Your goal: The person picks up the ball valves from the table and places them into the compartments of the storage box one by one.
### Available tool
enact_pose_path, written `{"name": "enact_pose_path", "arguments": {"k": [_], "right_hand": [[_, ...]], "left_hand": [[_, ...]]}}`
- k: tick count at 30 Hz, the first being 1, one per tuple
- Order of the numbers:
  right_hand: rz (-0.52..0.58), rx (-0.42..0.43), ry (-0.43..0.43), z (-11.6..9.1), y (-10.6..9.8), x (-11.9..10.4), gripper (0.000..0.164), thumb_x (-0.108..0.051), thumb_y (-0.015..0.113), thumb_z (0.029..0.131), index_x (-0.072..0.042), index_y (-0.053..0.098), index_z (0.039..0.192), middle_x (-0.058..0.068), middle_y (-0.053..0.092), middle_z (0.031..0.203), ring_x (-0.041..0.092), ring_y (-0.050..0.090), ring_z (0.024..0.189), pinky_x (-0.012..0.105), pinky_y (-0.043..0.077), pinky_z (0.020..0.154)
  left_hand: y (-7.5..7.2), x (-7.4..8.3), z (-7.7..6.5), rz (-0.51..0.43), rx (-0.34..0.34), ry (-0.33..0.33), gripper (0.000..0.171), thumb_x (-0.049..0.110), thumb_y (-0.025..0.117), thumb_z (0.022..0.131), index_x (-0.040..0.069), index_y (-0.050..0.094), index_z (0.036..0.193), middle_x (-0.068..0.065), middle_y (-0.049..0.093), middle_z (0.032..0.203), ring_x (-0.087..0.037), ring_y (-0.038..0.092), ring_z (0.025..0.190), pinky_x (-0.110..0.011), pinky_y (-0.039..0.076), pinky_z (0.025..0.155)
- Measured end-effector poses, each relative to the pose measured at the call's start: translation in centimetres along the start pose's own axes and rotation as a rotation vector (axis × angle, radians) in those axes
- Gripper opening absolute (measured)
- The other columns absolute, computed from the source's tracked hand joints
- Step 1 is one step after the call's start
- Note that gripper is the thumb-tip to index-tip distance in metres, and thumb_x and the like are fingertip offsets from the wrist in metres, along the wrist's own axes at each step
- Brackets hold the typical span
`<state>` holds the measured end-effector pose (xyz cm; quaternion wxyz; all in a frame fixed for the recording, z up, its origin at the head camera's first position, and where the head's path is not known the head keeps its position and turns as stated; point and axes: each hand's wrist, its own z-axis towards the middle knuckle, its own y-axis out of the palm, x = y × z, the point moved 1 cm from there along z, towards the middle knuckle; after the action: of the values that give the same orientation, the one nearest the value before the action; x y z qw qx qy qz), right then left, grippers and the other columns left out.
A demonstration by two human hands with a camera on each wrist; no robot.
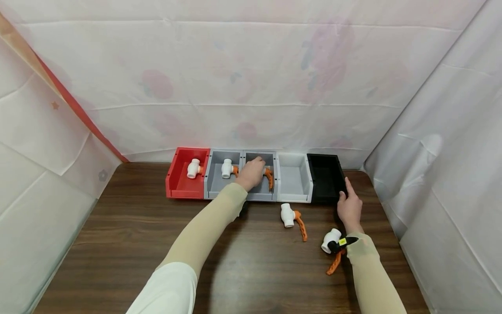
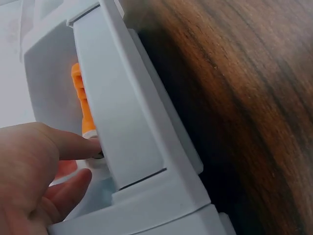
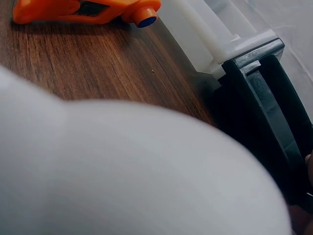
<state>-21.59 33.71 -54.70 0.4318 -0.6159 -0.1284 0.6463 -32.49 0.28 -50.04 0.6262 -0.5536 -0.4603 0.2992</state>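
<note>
My left hand reaches into the right-hand grey bin. There it pinches a ball valve with a white body and an orange handle; the fingers partly cover the body. My right hand rests against the right side of the black bin, fingers fairly straight. Another ball valve lies on the table in front of the white bin. Close to my right wrist lies one more valve, partly covered by the wrist camera.
A ball valve sits in the red bin, another in the left grey bin. The bins stand side by side along the back of the wooden table. Cloth curtains enclose the back and sides.
</note>
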Motion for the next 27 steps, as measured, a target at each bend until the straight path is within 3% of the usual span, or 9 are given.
{"name": "enact_pose_path", "arguments": {"k": [15,27], "right_hand": [[0.009,0.003,-0.005,0.12,-0.04,0.32,0.057,-0.007,0.05,0.103,-0.023,0.035,0.156,0.027,0.051,0.14,0.049,0.053,0.118,0.061,0.038,0.102],[0.004,-0.008,-0.008,0.18,0.3,0.34,0.057,-0.008,0.05,0.104,-0.023,0.034,0.157,0.025,0.049,0.142,0.048,0.051,0.122,0.06,0.038,0.103]], "left_hand": [[0.07,0.69,-0.43,0.101,0.063,0.021,0.03,0.005,0.059,0.098,0.005,0.065,0.127,-0.014,0.057,0.126,-0.027,0.06,0.111,-0.034,0.053,0.089],[0.49,0.3,-0.52,0.176,0.038,0.056,0.036,0.004,0.06,0.097,0.009,0.061,0.133,-0.015,0.052,0.13,-0.03,0.052,0.118,-0.036,0.051,0.091]]}}
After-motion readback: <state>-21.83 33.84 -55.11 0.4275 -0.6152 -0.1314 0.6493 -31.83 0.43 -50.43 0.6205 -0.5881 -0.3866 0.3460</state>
